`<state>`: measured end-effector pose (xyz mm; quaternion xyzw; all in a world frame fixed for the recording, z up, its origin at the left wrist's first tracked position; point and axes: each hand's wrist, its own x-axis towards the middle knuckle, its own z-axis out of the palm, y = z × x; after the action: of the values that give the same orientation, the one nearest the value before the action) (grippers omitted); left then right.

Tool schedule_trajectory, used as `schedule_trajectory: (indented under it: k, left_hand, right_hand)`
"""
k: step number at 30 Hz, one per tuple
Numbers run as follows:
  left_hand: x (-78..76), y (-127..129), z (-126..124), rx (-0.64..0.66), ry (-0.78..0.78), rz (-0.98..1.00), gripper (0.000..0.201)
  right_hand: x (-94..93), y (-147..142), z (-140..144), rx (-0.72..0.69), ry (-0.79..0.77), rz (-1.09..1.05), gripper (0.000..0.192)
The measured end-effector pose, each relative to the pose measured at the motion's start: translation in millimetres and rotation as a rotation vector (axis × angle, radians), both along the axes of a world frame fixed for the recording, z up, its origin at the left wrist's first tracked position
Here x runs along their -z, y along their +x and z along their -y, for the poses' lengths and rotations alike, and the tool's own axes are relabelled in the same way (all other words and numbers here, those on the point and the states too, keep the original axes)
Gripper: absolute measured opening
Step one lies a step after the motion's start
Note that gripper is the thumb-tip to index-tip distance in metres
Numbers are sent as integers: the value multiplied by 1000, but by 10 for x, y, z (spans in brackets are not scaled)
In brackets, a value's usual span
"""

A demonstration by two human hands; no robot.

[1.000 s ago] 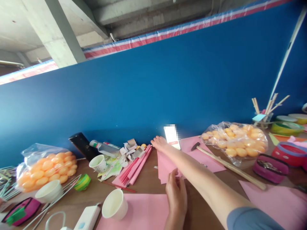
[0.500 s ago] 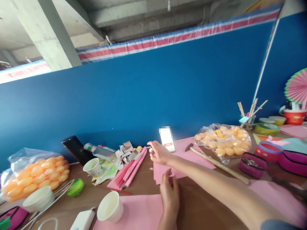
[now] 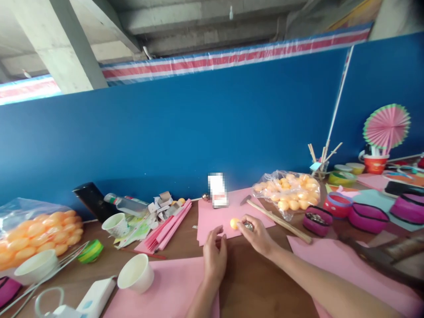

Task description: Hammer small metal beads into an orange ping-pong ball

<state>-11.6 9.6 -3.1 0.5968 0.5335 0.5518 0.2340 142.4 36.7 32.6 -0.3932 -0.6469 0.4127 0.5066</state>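
Note:
My right hand (image 3: 260, 236) is closed around a shiny silver ball (image 3: 249, 226), which shows between its fingers. At its fingertips is a small orange ball (image 3: 234, 223); I cannot tell whether it is gripped or only touched. My left hand (image 3: 215, 254) rests nearby, fingers loosely curved and apart, nothing seen in it. Beneath and behind the fingers lie pink paper sheets (image 3: 212, 225). A phone (image 3: 217, 194) leans against the blue wall, and another shiny round thing (image 3: 205, 197) sits at its left. A hammer (image 3: 278, 218) lies right of the paper.
Bags of orange balls (image 3: 291, 192) stand on both sides. To the left are a white paper cup (image 3: 135, 274), a power strip (image 3: 96, 298), folded pink paper strips (image 3: 170, 229) and a bottle (image 3: 126, 205). Magenta containers (image 3: 367, 218) and a pink paper fan (image 3: 387, 126) are rightward.
My right hand has come back from beside the phone, toward me and to the right, with a silver ball in it. An orange ball now shows at its fingertips. The view has turned slightly right.

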Motion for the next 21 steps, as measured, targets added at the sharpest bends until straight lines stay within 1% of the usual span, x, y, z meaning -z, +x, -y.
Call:
schedule_trajectory:
  k: [4, 7, 9, 13, 15, 16, 18, 21]
  left_hand:
    - [-26, 33, 36, 47, 58, -106, 27]
    - [-12, 41, 36, 69, 55, -129, 27]
    - [-1, 43, 32, 74, 47, -125, 28]
    - [-16, 57, 50, 65, 39, -118, 28]
    - [-47, 69, 77, 57, 39, -109, 29]
    - [-67, 74, 93, 53, 43, -103, 29]
    - [-105, 82, 124, 63, 66, -91, 30]
    - [-145, 89, 151, 106, 103, -88, 32]
  right_hand:
    - [1, 11, -35, -32, 5, 20, 23]
    - [-10, -19, -2, -90, -13, -23, 23]
    - [0, -48, 35, -160, -96, -94, 24]
    - [29, -90, 108, -343, -407, -294, 28]
    - [39, -104, 133, -402, -545, -394, 32]
    - [47, -111, 141, -423, -590, -434, 33]
    - [70, -129, 144, -449, -632, -485, 32]
    - [115, -162, 138, -440, -619, -512, 26]
